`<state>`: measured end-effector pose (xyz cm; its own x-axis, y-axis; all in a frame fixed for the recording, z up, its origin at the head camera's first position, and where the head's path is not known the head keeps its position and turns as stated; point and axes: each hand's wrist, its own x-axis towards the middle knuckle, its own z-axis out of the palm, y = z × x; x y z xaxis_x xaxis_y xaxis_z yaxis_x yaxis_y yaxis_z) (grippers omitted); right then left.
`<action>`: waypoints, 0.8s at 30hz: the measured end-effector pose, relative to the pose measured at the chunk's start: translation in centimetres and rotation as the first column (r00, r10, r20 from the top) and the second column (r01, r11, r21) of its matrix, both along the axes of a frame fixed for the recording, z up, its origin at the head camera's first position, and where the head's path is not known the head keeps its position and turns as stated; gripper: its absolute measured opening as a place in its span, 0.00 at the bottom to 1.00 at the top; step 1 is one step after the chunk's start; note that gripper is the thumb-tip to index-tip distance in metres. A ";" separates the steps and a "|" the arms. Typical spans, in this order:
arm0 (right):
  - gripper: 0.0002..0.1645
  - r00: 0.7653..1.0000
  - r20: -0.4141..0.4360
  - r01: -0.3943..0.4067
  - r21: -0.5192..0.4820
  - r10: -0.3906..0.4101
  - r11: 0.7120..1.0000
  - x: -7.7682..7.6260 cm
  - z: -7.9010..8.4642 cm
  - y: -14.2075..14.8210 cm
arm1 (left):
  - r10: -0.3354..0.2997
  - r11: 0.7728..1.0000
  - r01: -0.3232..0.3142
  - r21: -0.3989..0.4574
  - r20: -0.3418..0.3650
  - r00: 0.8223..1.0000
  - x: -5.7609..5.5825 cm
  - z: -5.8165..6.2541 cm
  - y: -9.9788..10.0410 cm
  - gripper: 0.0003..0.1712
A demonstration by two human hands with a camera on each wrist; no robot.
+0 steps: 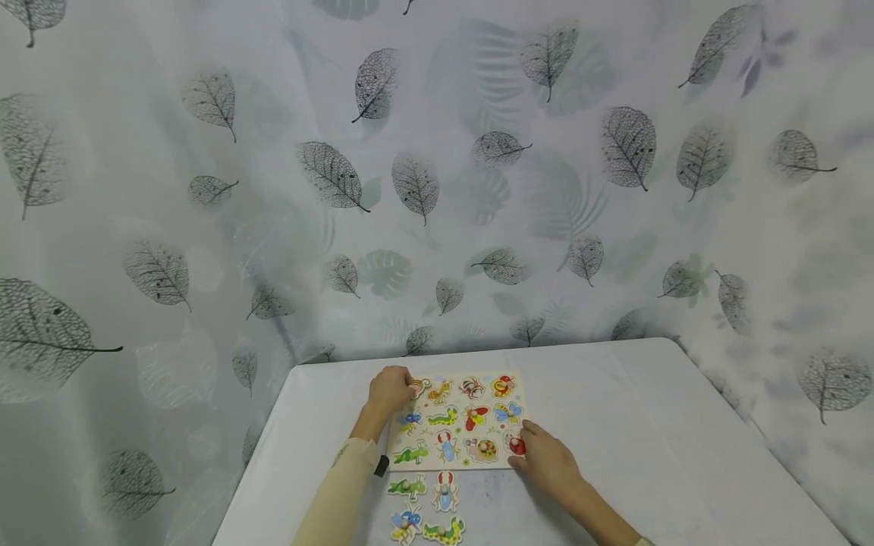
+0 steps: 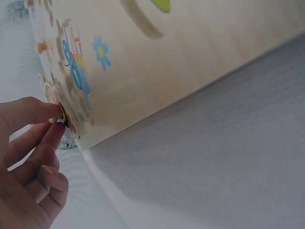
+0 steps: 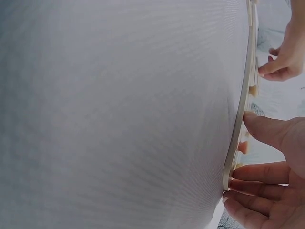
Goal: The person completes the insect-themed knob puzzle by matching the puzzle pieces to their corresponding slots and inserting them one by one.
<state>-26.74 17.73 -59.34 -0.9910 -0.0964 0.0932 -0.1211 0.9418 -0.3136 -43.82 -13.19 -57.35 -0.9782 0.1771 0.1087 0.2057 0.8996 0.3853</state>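
A wooden peg puzzle board (image 1: 423, 465) with insect pictures lies on the white table. At its far left corner my left hand (image 1: 391, 389) pinches a small pink-and-yellow puzzle piece (image 2: 51, 93) between thumb and forefinger, low against the board; the fingers hide part of it, and its kind is unclear. My right hand (image 1: 550, 462) rests at the near right corner, thumb and nearly straight fingers touching the board's edges beside a ladybug piece (image 1: 517, 444). Knobs of several seated pieces stand up from the board in the right wrist view.
In front of the board lie loose pieces: a green grasshopper (image 1: 407, 487), a blue stag beetle (image 1: 445, 493), a blue mosquito (image 1: 406, 523) and a green caterpillar (image 1: 445, 531). The white tablecloth (image 1: 655, 440) extends right. A leaf-patterned curtain (image 1: 437, 227) hangs behind the table.
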 end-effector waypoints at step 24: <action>0.36 1.000 -0.003 0.009 0.012 -0.009 1.000 -0.2 -0.6 0.0 | 0.023 1.000 -0.023 0.009 0.002 1.000 -0.2 -0.7 0.0 0.08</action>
<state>-26.91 17.71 -59.92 -0.9916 -0.0884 0.0947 -0.1132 0.9467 -0.3015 -43.97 -13.19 -58.08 -0.9822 0.1535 0.1081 0.1841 0.9004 0.3942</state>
